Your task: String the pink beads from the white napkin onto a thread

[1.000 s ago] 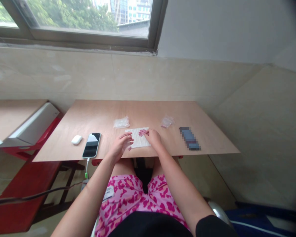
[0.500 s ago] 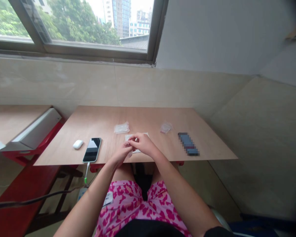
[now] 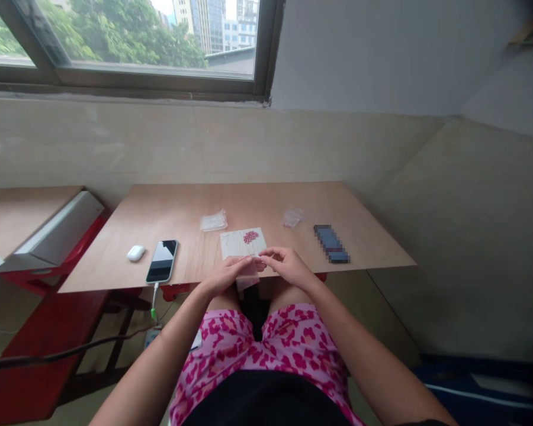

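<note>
My left hand [image 3: 231,273] holds a small clear plastic bag [image 3: 247,280], which hangs below its fingers at the table's front edge. My right hand [image 3: 289,264] is closed in a pinch at the bag's upper right edge, its fingertips meeting those of my left hand. Whatever the bag contains is too small to make out. Just beyond my hands lies a white sheet [image 3: 233,241] with a little heap of pinkish-red beads [image 3: 250,237] on it.
Behind the sheet is a stack of clear bags [image 3: 214,222]; a crumpled clear bag [image 3: 294,217] with reddish bits lies to its right. A plugged-in phone [image 3: 162,262] and white earbud case [image 3: 136,253] are at left. A blurred-out dark device [image 3: 332,244] is at right.
My hands have drawn back toward me and slightly right, uncovering the sheet and the beads. The plastic bag now hangs visibly below my fingers. The view has tilted down a little.
</note>
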`<action>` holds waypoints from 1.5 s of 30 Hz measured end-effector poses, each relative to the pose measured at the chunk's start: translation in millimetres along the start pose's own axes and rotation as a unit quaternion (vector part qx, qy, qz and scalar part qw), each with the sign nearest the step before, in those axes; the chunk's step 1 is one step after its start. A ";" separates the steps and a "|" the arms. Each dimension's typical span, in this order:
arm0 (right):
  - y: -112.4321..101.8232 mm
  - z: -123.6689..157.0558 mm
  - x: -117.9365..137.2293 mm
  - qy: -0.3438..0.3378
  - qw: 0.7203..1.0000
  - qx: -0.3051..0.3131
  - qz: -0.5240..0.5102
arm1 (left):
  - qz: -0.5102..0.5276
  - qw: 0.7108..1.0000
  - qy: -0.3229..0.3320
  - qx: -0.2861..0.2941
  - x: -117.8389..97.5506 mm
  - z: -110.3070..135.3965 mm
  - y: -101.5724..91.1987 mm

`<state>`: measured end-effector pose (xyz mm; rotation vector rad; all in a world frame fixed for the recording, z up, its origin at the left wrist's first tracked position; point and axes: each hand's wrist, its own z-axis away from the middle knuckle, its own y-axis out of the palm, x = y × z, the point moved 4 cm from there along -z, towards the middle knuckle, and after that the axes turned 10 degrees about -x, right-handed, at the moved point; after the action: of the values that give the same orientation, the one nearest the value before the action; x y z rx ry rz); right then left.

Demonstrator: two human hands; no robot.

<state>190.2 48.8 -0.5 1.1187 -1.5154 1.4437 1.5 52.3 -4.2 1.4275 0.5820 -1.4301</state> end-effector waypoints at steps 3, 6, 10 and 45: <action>0.6 13.6 -12.4 0.016 0.999 0.018 -0.035 | -0.034 0.999 0.012 0.004 5.2 1.8 10.6; -0.9 20.9 -21.1 0.017 0.999 0.034 -0.039 | -0.093 0.995 0.027 0.015 15.0 3.3 15.5; -5.4 23.5 -23.3 0.014 0.998 0.058 -0.033 | -0.171 0.984 0.032 0.043 24.2 4.0 18.7; -3.6 30.0 -7.0 -0.184 0.980 0.032 0.072 | -0.482 0.816 0.316 -0.051 17.8 3.9 22.3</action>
<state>197.4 19.6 -8.3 1.3982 -1.8478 1.4452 22.4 34.8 -13.4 1.5790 2.0014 -1.5690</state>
